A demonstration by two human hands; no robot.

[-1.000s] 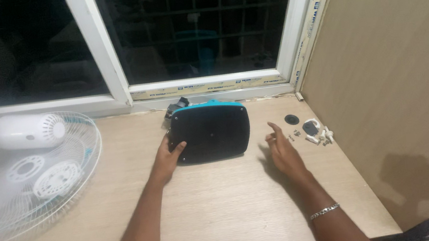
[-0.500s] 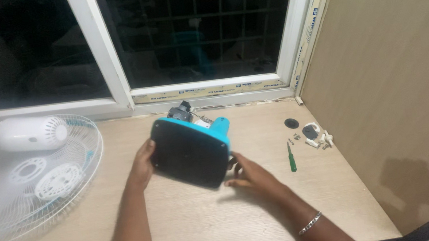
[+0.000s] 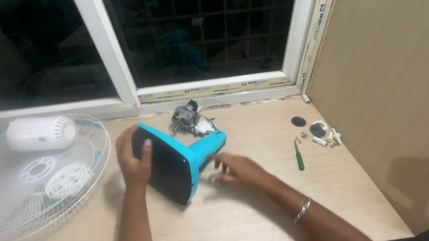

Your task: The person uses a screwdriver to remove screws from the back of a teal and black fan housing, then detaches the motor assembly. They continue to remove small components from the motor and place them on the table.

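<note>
Tipping blue fan base [image 3: 176, 160] up onto edge, turned since moment ago. Left hand [image 3: 134, 159] fingers gripping black underside rim; right hand [image 3: 239, 169] fingers spread open, steadying beside blue neck. Green screwdriver [image 3: 299, 155] lying beyond right fingers on counter [image 3: 247, 219].

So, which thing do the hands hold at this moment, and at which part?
The left hand grips the blue fan base by the upper edge of its black underside. The right hand lies by the blue neck; its grip cannot be told.

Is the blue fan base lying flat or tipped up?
Tipped up: the fan base stands on one edge, black underside facing the left hand, stem pointing right.
</note>
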